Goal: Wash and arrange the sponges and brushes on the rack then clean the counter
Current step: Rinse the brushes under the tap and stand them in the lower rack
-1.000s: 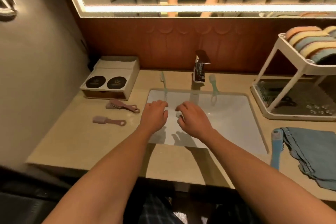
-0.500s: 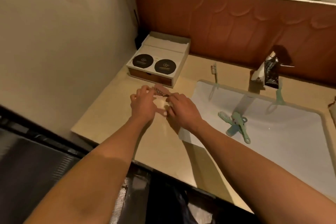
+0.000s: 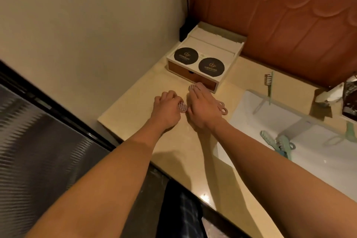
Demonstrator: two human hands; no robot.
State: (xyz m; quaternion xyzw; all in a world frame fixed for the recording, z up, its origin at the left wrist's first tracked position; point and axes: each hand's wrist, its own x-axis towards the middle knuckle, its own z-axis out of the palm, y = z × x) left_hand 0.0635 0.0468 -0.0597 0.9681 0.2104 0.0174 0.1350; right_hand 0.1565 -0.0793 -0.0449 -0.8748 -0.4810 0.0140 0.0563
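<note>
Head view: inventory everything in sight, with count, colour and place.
counter: one, beige, along the wall
sink: one, white, set in counter
faucet: one, chrome, behind sink
box: one, white with two black discs, counter's back corner
near pink brush: one, pink, in left hand's grip
far pink brush: one, pink, on counter under right hand
sink brushes: two, green, crossed in sink
rim brushes: two, green, propped on sink's back edge
left hand: curled round near pink brush
right hand: fingers straight on far pink brush

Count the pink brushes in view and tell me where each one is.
2. The left hand grips one pink brush, bristle head showing. The other pink brush lies on the counter under the right hand, before the box. Hands could hide more.
</note>
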